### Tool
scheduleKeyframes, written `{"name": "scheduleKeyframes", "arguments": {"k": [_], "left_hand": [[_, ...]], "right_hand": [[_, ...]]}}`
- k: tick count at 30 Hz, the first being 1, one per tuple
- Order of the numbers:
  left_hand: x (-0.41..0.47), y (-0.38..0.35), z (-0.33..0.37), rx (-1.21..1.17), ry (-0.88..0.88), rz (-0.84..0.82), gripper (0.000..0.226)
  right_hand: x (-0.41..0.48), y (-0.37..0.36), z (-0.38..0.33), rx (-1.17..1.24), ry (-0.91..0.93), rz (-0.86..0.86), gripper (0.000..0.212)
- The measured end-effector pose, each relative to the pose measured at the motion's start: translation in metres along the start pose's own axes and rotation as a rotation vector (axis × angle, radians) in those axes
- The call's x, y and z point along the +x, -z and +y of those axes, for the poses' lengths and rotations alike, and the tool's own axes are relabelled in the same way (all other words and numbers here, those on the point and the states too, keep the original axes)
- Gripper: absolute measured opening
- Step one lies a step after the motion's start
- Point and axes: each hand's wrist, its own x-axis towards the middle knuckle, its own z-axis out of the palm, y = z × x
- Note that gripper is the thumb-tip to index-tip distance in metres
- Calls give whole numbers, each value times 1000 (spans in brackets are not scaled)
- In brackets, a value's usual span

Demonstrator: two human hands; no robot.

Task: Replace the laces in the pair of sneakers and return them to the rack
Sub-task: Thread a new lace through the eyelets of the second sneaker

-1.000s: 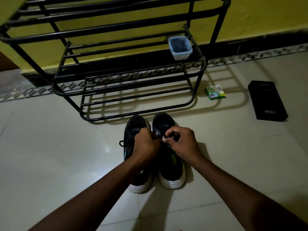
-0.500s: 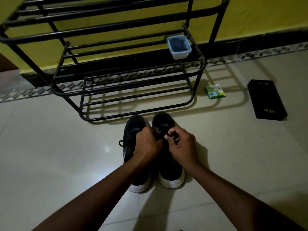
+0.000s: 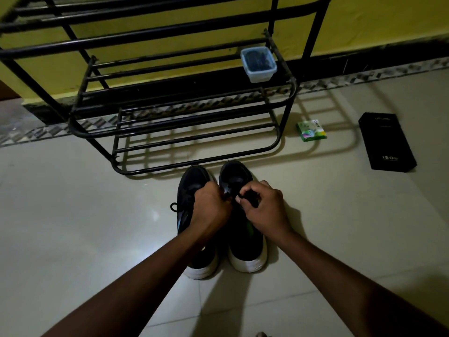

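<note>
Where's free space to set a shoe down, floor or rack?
Floor left of the sneakers is bare up to the rack. Right of them, bare up to the green packet and black box. The rack's bottom shelf is bare; the middle one left of the tub. Crowded: over the sneakers, where left hand and right hand work the lace.
</note>
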Motion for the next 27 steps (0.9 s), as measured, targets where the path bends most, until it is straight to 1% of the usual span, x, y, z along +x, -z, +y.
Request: {"name": "scheduleKeyframes", "arguments": {"k": [3,7,10,14,20,23,25,27], "left_hand": [[-2,4,5,31,-4,-6,27],[-5,11,11,44,4,-46,31],[-2,12,11,37,24,-92,21],[-2,14,10,22,29,-110,19],[-10,16,10,28,-10,-45,19],[-11,17,9,10,-35,-19,18],[-9,18,8,4,-58,-15,13],[-8,19,8,1,-71,-22,14]], "right_hand": [[3,3,-3,-18,24,-42,20],[7,6,-7,-55,39,-100,20],[11,8,-9,-95,33,-147,20],[15,7,-12,-128,30,-208,21],[16,3,-13,-184,11,-207,19],[15,6,-13,-121,14,-174,21],[14,8,-13,-76,20,-169,22],[15,6,-13,-64,21,-175,22]]}}
